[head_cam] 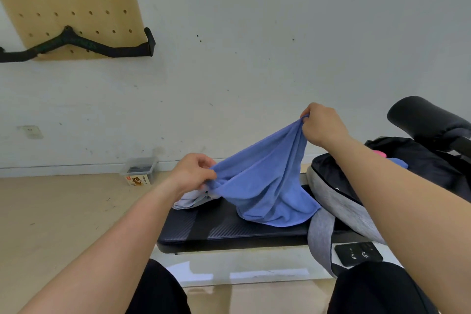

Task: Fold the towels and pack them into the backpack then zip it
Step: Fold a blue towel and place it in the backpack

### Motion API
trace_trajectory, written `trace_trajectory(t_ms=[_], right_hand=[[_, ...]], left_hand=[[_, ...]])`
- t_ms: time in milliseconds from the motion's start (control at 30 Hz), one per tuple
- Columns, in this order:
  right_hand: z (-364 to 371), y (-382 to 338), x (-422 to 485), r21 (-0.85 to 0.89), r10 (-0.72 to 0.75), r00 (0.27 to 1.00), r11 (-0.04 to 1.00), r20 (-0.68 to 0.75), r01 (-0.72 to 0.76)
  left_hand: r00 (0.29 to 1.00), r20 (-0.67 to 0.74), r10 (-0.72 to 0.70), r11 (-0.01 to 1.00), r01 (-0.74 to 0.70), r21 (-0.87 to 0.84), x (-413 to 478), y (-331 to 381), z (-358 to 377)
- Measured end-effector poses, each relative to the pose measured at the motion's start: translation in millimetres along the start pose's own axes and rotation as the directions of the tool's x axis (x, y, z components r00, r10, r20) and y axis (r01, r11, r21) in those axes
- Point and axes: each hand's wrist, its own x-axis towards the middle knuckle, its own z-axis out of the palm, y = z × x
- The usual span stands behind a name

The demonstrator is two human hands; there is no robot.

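mid-task, by our reckoning. the left hand (193, 173) pinched one edge of the blue towel (265, 186) low, just above the bench (216, 229). the right hand (323, 126) had its fingers curled round a bunched corner and held it higher. the towel hung between them in loose drapes, its lower part resting on the bench pad. we saw no fold in it, so we judged it only spread out for a first fold.

a pale towel (190, 200) lay crumpled on the bench under the left hand, touching the blue one (unfolded, as far as we could tell).

the backpack (349, 208), grey outside and black within, lay open at the right end of the bench. its grey strap (319, 234) hung over the front edge. inside showed a bit of pink cloth (379, 154) and a bit of blue cloth (397, 163). we judged these to be towels already packed, though too little showed to be sure. left to do, in our judgement: fold both towels on the bench, pack them, zip.

writing: a clear plastic box (139, 168) on the floor by the wall carried a label (137, 180) with large orange characters, too small for us to read. a black plate (358, 253) below the bench bore white marks, not legible. we found no brand on the backpack or the towels.
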Motion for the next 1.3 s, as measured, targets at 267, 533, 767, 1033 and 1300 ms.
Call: trace_trajectory(t_ms=[267, 533, 767, 1033, 1300], right_hand=[[-9, 6, -10, -0.072, 0.025, 0.999, 0.997, 0.039, -0.022], [-6, 28, -17, -0.138, 0.126, 0.988, 0.984, 0.093, -0.113], [5, 28, -18, -0.158, 0.109, 0.991, 0.983, 0.074, -0.096], [12, 30, -18, -0.187, 0.126, 0.99, 0.976, 0.065, -0.112], [-1, 25, -10, 0.047, 0.153, 0.988, 0.987, -0.036, -0.152]], left_hand=[[0.975, -0.21, -0.067, 0.997, 0.058, -0.049, 6, 6, -9], [0.999, -0.054, 0.004, 0.992, -0.011, -0.122, -4, 4, -12], [0.986, -0.1, 0.131, 0.949, -0.096, 0.3, -4, -5, 3], [0.973, -0.053, 0.223, 0.892, -0.182, 0.413, 5, -22, 15], [0.856, -0.351, 0.379, 0.906, -0.266, 0.33, 23, 14, 0]])
